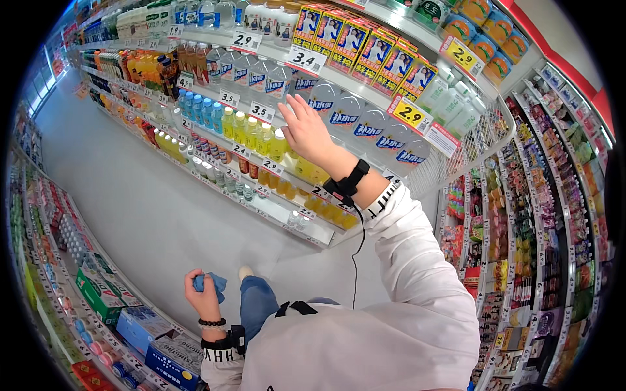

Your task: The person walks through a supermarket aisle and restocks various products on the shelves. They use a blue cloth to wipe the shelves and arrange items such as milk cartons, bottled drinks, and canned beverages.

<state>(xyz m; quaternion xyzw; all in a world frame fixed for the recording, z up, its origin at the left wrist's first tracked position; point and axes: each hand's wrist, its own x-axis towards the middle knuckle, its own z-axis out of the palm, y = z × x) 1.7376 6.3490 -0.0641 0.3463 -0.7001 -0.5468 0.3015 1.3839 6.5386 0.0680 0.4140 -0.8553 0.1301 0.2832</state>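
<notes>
My right hand (307, 131) is stretched out at the drinks shelf, its fingers spread and nothing in them. It is nearest to the shelf edge and its price tags (262, 112); whether it touches them I cannot tell. Large clear bottles with blue labels (344, 116) stand to its right, and similar, smaller ones (257, 78) to its left. Below the hand is a row of yellow drink bottles (251, 136), beside blue ones (206, 113). Low by my body, my left hand (201, 298) grips a crumpled blue cloth (215, 285).
Above the bottles is a row of yellow-and-blue drink cartons (353, 44). A white wire mesh end panel (455, 159) closes the shelf's right end. Snack shelves (513, 234) line the right side. Boxed drinks (171, 359) sit on a low shelf at lower left. Grey floor (132, 190) lies between.
</notes>
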